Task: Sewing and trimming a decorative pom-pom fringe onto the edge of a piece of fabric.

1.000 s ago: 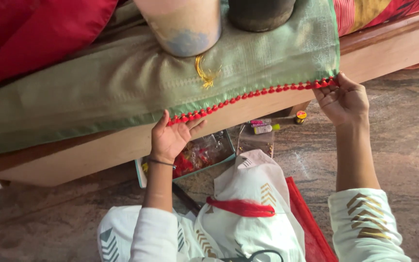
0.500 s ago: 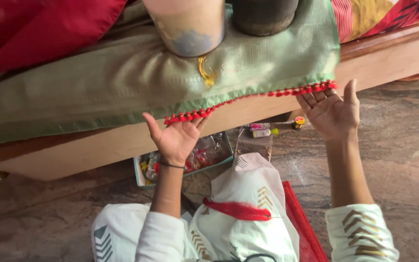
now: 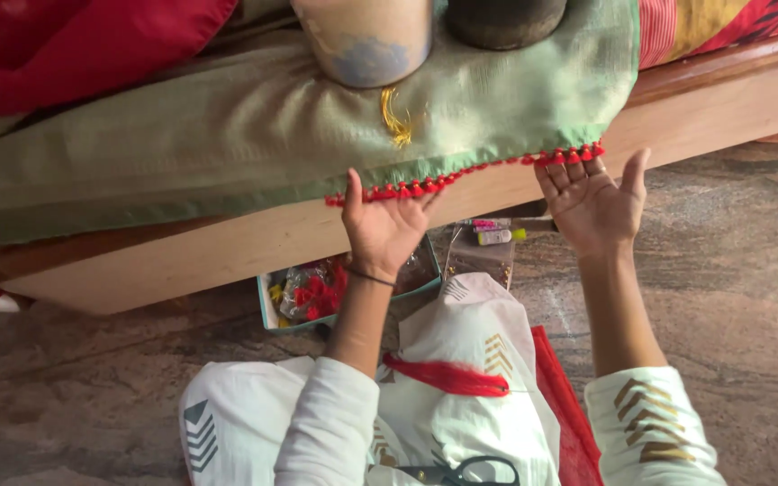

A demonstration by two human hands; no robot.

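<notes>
Both palms up under the red tasselled edge of a green cloth.

The red tassel border (image 3: 470,175) runs along the hem of the green cloth (image 3: 227,144), its long axis from about 8 o'clock up to 2 o'clock across the wooden bed edge (image 3: 182,256). It lies at 12 o'clock from both hands. The left hand (image 3: 384,229) is spread open, fingertips touching the tassels near the border's lower end; the right hand (image 3: 592,202) is also open, fingers splayed, tips touching the upper end. Neither grips anything. A tray of red bits (image 3: 308,292) sits below, scissors (image 3: 461,472) on the lap.
</notes>
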